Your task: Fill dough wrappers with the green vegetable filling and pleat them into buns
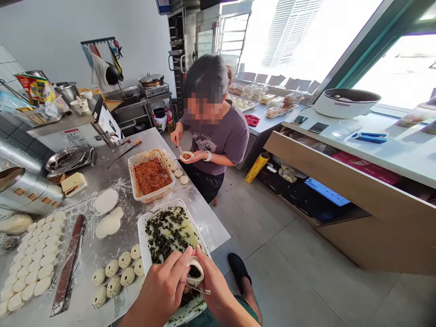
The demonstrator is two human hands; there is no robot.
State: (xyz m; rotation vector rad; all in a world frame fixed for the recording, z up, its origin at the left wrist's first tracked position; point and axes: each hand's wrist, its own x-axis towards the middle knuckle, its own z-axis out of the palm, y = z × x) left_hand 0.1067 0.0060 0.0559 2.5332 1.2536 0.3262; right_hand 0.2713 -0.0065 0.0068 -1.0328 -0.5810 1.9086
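Observation:
Over the near end of a white tub [140,229] of chopped greens [163,231], my left hand [165,281] and my right hand [215,279] come together. Both are closed around a half-formed bun [197,267], a cupped dough wrapper with dark green filling showing through its opening. A thin flat filling spatula [200,289] lies just below the bun, between my hands; which hand grips it I cannot tell. Left of the tub stand several pleated buns [114,287]. Some tub contents are hidden behind my hands.
Across the steel table, a person [218,122] spoons filling onto a wrapper. Nearby are a tub of reddish filling [151,177], flat wrappers [109,222], a rolling pin [70,261], rows of dough pieces [37,254] and a knife [127,150]. An open drawer [327,177] juts out at right.

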